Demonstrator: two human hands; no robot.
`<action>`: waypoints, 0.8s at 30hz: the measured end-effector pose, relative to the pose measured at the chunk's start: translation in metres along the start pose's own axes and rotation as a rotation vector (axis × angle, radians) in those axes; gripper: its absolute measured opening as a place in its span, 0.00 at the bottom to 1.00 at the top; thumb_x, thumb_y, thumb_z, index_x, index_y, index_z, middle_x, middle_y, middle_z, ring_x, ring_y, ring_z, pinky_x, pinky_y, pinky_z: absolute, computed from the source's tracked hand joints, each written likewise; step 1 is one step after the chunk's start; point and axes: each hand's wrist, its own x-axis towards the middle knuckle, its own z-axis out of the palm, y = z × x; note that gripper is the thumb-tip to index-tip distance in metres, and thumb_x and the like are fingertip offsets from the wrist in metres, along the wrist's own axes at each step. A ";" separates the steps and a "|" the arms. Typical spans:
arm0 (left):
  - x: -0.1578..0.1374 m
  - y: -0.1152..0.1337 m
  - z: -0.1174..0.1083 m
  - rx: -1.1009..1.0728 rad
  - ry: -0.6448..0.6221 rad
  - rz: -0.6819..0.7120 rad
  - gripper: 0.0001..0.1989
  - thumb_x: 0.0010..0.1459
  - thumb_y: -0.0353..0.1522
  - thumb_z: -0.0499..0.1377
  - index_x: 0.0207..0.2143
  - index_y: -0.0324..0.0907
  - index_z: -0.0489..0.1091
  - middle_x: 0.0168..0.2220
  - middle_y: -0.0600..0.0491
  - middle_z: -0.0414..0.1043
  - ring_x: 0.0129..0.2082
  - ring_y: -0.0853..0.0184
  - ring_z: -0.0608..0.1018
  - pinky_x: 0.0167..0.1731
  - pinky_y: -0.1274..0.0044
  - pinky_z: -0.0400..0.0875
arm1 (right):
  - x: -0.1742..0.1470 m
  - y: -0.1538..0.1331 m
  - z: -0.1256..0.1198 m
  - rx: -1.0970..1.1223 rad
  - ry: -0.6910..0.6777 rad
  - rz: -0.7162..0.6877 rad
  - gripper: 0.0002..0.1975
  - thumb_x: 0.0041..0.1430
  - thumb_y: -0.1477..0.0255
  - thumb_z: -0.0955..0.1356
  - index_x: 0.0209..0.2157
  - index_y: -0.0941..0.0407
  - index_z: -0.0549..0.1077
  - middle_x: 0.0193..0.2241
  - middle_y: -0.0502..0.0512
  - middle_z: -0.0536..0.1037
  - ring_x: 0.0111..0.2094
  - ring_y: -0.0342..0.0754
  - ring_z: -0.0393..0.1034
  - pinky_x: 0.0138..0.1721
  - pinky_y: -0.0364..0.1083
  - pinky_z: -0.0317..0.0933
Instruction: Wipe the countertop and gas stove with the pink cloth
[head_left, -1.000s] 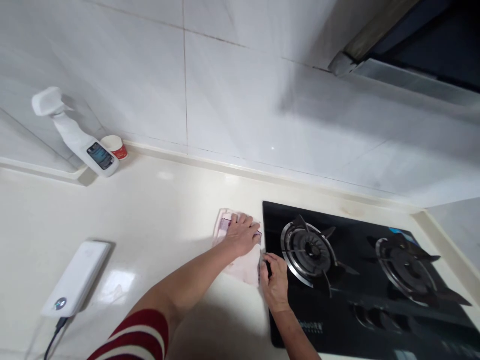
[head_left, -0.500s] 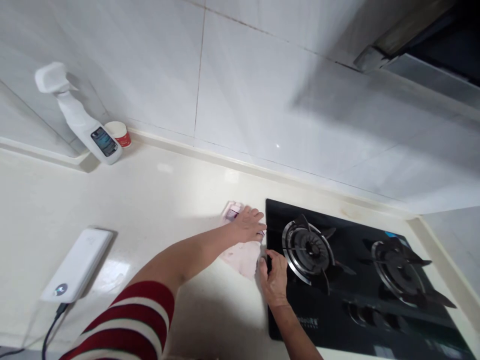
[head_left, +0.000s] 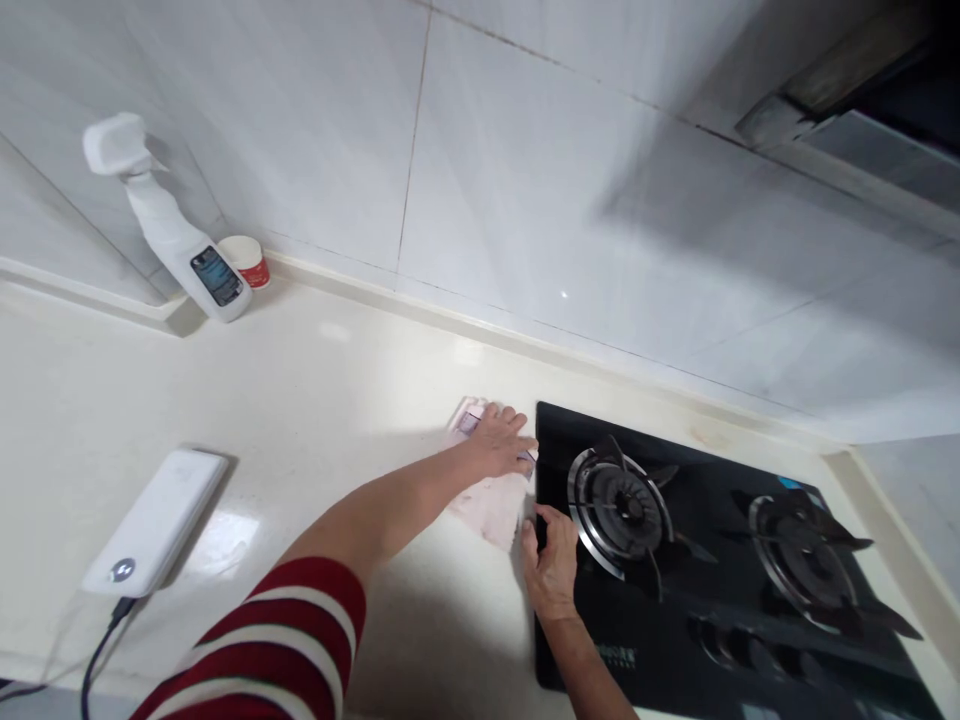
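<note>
A pale pink cloth (head_left: pixel 487 512) with a darker printed patch lies on the counter along the left side of the black gas stove (head_left: pixel 600 610). My left hand (head_left: pixel 501 443) is on top of the cloth, closed on it and pressing it down, its fingertips close to the stove's edge. Closer to me, my right hand (head_left: pixel 553 565) grips the stove's left edge, its thumb at the side and its fingers bent over the rim. Part of the cloth is hidden under my left hand.
A white spray bottle (head_left: pixel 184 240) and a red-and-white cup (head_left: pixel 247 262) stand at the back left. On the left of the counter (head_left: pixel 300 400) lies a white power bank (head_left: pixel 161 520) with a black cable. A range hood (head_left: pixel 862 150) overhangs the right.
The view has shifted slightly. My left hand stays on the cloth with only a small shift, and my right hand keeps its place at the stove's edge.
</note>
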 end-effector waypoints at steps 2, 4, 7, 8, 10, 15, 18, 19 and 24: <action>0.005 -0.001 0.000 -0.002 0.001 -0.005 0.19 0.61 0.46 0.57 0.50 0.53 0.75 0.50 0.44 0.68 0.53 0.49 0.63 0.51 0.57 0.52 | 0.000 0.000 0.000 0.003 0.010 -0.011 0.16 0.70 0.61 0.60 0.49 0.59 0.68 0.43 0.62 0.71 0.47 0.55 0.65 0.51 0.58 0.61; 0.005 -0.001 0.000 -0.005 0.004 0.010 0.19 0.60 0.46 0.57 0.50 0.52 0.75 0.50 0.44 0.68 0.53 0.49 0.63 0.52 0.57 0.52 | 0.001 0.000 0.000 0.003 0.019 -0.021 0.17 0.70 0.61 0.61 0.49 0.59 0.68 0.43 0.63 0.71 0.47 0.55 0.64 0.51 0.57 0.61; -0.003 0.001 0.001 -0.004 -0.003 0.093 0.18 0.58 0.46 0.59 0.48 0.52 0.76 0.50 0.45 0.68 0.52 0.50 0.63 0.51 0.58 0.52 | 0.001 -0.002 -0.001 -0.006 0.006 -0.019 0.17 0.70 0.60 0.60 0.48 0.60 0.68 0.43 0.63 0.71 0.47 0.55 0.64 0.51 0.58 0.60; -0.007 0.003 0.002 -0.004 -0.008 0.125 0.18 0.58 0.46 0.59 0.47 0.52 0.76 0.49 0.45 0.68 0.51 0.50 0.64 0.51 0.59 0.52 | 0.001 -0.003 -0.001 -0.009 0.000 -0.017 0.17 0.70 0.60 0.60 0.48 0.59 0.68 0.43 0.63 0.71 0.47 0.55 0.64 0.51 0.58 0.60; -0.015 0.007 0.002 -0.008 -0.014 0.167 0.17 0.58 0.46 0.59 0.47 0.52 0.76 0.47 0.45 0.69 0.50 0.51 0.64 0.50 0.60 0.52 | 0.001 -0.003 -0.001 -0.014 -0.001 -0.022 0.18 0.70 0.60 0.60 0.49 0.59 0.68 0.43 0.63 0.71 0.47 0.56 0.64 0.51 0.58 0.60; -0.042 0.022 0.003 -0.014 -0.021 0.229 0.18 0.57 0.46 0.60 0.48 0.54 0.76 0.47 0.47 0.70 0.50 0.51 0.66 0.51 0.60 0.53 | 0.001 -0.002 -0.001 -0.001 0.007 -0.054 0.17 0.69 0.61 0.62 0.49 0.59 0.67 0.43 0.63 0.71 0.47 0.55 0.65 0.51 0.57 0.60; -0.065 0.035 0.007 0.013 -0.010 0.273 0.17 0.57 0.46 0.61 0.46 0.52 0.77 0.47 0.46 0.71 0.51 0.51 0.67 0.53 0.59 0.53 | 0.000 0.000 0.000 0.047 0.040 -0.009 0.15 0.68 0.61 0.62 0.45 0.58 0.68 0.41 0.61 0.71 0.44 0.54 0.66 0.49 0.55 0.61; -0.074 0.041 0.008 0.021 0.007 0.290 0.17 0.57 0.46 0.61 0.45 0.50 0.78 0.47 0.46 0.72 0.52 0.50 0.67 0.54 0.58 0.53 | 0.000 0.001 0.000 0.061 0.052 0.014 0.14 0.68 0.61 0.61 0.44 0.58 0.68 0.40 0.60 0.71 0.44 0.53 0.66 0.48 0.55 0.61; -0.121 0.061 0.007 -0.020 0.165 0.278 0.22 0.61 0.46 0.58 0.54 0.48 0.72 0.60 0.46 0.66 0.63 0.50 0.61 0.62 0.57 0.48 | 0.001 0.008 -0.001 0.101 0.092 0.058 0.15 0.70 0.62 0.58 0.43 0.57 0.68 0.40 0.59 0.71 0.44 0.52 0.66 0.48 0.55 0.62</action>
